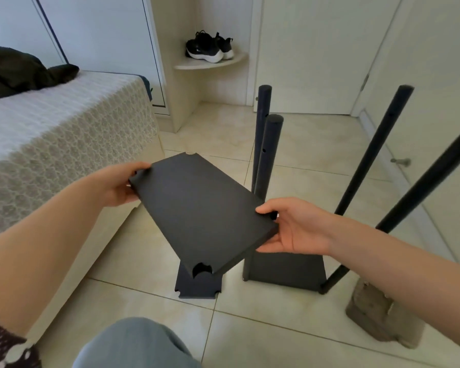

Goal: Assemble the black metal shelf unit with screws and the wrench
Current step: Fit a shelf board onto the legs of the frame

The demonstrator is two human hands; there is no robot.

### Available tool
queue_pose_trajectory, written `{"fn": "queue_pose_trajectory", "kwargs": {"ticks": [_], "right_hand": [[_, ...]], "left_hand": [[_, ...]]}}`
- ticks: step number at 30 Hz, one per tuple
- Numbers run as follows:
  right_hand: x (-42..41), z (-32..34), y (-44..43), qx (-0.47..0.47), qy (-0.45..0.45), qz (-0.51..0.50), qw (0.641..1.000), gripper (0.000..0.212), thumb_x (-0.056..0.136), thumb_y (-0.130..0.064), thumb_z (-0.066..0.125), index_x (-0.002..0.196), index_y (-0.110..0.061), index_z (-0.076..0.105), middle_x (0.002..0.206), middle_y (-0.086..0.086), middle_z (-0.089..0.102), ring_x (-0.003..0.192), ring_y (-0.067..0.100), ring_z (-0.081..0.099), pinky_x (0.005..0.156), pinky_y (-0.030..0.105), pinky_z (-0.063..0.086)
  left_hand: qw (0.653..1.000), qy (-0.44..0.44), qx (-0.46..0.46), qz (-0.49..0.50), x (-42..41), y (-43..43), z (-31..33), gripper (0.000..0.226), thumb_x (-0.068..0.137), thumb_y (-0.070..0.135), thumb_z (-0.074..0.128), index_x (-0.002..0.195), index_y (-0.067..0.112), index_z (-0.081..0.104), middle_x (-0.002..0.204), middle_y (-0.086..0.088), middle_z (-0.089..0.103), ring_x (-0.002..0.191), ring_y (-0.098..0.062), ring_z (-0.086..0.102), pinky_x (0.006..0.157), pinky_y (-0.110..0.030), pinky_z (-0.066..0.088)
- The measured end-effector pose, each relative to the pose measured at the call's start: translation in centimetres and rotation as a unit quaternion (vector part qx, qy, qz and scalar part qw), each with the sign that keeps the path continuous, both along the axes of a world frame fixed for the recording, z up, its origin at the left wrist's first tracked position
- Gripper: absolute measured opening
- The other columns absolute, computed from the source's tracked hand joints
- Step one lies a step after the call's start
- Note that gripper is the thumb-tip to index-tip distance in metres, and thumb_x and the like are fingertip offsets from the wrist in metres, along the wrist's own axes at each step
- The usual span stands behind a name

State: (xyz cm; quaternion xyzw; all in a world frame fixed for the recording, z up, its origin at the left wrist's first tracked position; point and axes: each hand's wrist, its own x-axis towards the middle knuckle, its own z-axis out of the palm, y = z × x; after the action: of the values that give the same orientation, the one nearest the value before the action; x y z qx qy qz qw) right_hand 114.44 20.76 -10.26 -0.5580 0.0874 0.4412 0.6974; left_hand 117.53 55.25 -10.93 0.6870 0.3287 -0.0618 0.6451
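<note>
**Step in hand: fitting a middle shelf.**

The shelf panel (pixel 197 208) is held in the air, tilted, just left of the partly built frame and above the tiled floor (pixel 250 328). The left hand (pixel 120 185) grips its far left corner, thumb on top and fingers curled beneath. The right hand (pixel 295 229) grips the right-hand edge the same way, thumb on the top face and fingers under it. The panel corners are cut with rounded notches; one notch (pixel 201 269) shows plainly at the near corner.

The frame stands on the floor to the right. Four posts (pixel 270 155) rise from a base panel (pixel 287 272) and splay apart toward their tops. Side holes show on the two left posts. A spare panel (pixel 197 288) lies flat on the floor below the held one.

**Status (judged):** the base appears to be attached; this shelf is not yet fitted.

**Next move calls for:**
1. Level the panel and bring it over the post tops.
2. Lower it so that each notch seats against a post at hole height.
3. Draw the splayed posts inward as needed, since they probably will not meet the notches as they stand.

Neither the screws nor the wrench is in view. Both must be within reach before fastening.
</note>
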Motion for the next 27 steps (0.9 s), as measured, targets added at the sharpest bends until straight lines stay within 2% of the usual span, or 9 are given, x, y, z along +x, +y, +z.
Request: {"fn": "queue_pose_trajectory", "kwargs": {"ticks": [4, 7, 9, 12, 17, 20, 22, 25, 27], "right_hand": [[-1.5, 1.8, -2.8, -0.006, -0.007, -0.023, 1.000, 0.030, 0.091, -0.010, 0.061, 0.120, -0.007, 0.053, 0.108, 0.016, 0.064, 0.090, 0.031, 0.072, 0.074, 0.042, 0.061], [-2.7, 3.0, -4.6, -0.009, -0.036, -0.053, 0.998, 0.023, 0.091, -0.008, 0.061, 0.113, -0.005, 0.055, 0.103, 0.016, 0.070, 0.094, 0.028, 0.072, 0.077, 0.038, 0.061], [-3.6, 3.8, -5.6, 0.003, -0.045, -0.075, 0.996, 0.028, 0.090, -0.006, 0.062, 0.118, -0.001, 0.057, 0.111, 0.017, 0.070, 0.099, 0.028, 0.071, 0.083, 0.037, 0.060], [-5.0, 4.8, -6.7, 0.030, -0.044, -0.101, 0.993, 0.035, 0.091, -0.004, 0.061, 0.126, -0.001, 0.056, 0.114, 0.023, 0.069, 0.103, 0.030, 0.070, 0.086, 0.038, 0.058], [-7.3, 5.9, -7.7, 0.029, -0.070, -0.121, 0.990, 0.034, 0.092, 0.000, 0.059, 0.125, 0.001, 0.058, 0.111, 0.020, 0.071, 0.099, 0.029, 0.072, 0.078, 0.037, 0.061], [-8.5, 6.7, -8.4, 0.018, -0.057, -0.120, 0.991, 0.034, 0.093, -0.004, 0.058, 0.127, -0.004, 0.057, 0.111, 0.022, 0.070, 0.096, 0.035, 0.071, 0.075, 0.048, 0.061], [-9.0, 7.4, -8.8, 0.008, -0.061, -0.121, 0.991, 0.036, 0.094, -0.007, 0.057, 0.130, -0.007, 0.055, 0.113, 0.023, 0.069, 0.095, 0.037, 0.071, 0.072, 0.051, 0.061], [-9.3, 8.4, -9.8, -0.008, -0.093, -0.127, 0.987, 0.033, 0.096, -0.011, 0.056, 0.130, -0.008, 0.056, 0.111, 0.019, 0.071, 0.092, 0.032, 0.073, 0.066, 0.043, 0.062], [-9.2, 9.2, -10.5, -0.022, -0.118, -0.138, 0.983, 0.030, 0.097, -0.014, 0.056, 0.126, -0.008, 0.058, 0.101, 0.015, 0.074, 0.084, 0.027, 0.074, 0.062, 0.038, 0.061]], "left_hand": [[1.000, -0.010, -0.016, -0.021, -1.8, -1.3, 1.4, 0.035, 0.092, 0.030, 0.070, 0.120, 0.012, 0.061, 0.098, -0.003, 0.064, 0.080, -0.014, 0.064, 0.067, -0.027, 0.052], [1.000, -0.021, -0.015, -0.007, -3.3, -2.7, 2.8, 0.022, 0.094, 0.028, 0.068, 0.109, 0.012, 0.063, 0.091, -0.003, 0.065, 0.078, -0.013, 0.063, 0.056, -0.025, 0.059], [0.999, -0.030, -0.017, 0.009, -4.3, -3.7, 3.7, 0.016, 0.095, 0.028, 0.066, 0.100, 0.013, 0.063, 0.088, -0.002, 0.063, 0.076, -0.012, 0.062, 0.048, -0.021, 0.057], [0.999, -0.043, -0.023, 0.022, -5.6, -4.8, 5.0, 0.014, 0.096, 0.028, 0.066, 0.096, 0.014, 0.062, 0.086, -0.002, 0.062, 0.075, -0.011, 0.061, 0.047, -0.021, 0.057], [0.997, -0.059, -0.028, 0.030, -7.9, -5.9, 6.8, 0.014, 0.095, 0.027, 0.066, 0.095, 0.015, 0.060, 0.090, -0.002, 0.062, 0.078, -0.013, 0.062, 0.052, -0.025, 0.058], [0.997, -0.067, -0.020, 0.013, -9.3, -6.5, 7.8, 0.014, 0.096, 0.026, 0.064, 0.095, 0.014, 0.057, 0.093, -0.003, 0.056, 0.079, -0.014, 0.061, 0.050, -0.026, 0.058], [0.997, -0.070, -0.014, -0.001, -10.1, -7.0, 8.5, 0.013, 0.097, 0.026, 0.062, 0.099, 0.014, 0.057, 0.096, -0.004, 0.052, 0.079, -0.016, 0.060, 0.047, -0.026, 0.059], [0.997, -0.080, -0.019, -0.012, -11.0, -7.8, 9.7, 0.014, 0.097, 0.025, 0.061, 0.104, 0.013, 0.058, 0.095, -0.004, 0.051, 0.078, -0.016, 0.060, 0.046, -0.024, 0.057], [0.995, -0.087, -0.032, -0.027, -11.4, -8.3, 10.5, 0.018, 0.096, 0.026, 0.062, 0.108, 0.012, 0.059, 0.093, -0.004, 0.055, 0.077, -0.015, 0.061, 0.048, -0.022, 0.057]]}}
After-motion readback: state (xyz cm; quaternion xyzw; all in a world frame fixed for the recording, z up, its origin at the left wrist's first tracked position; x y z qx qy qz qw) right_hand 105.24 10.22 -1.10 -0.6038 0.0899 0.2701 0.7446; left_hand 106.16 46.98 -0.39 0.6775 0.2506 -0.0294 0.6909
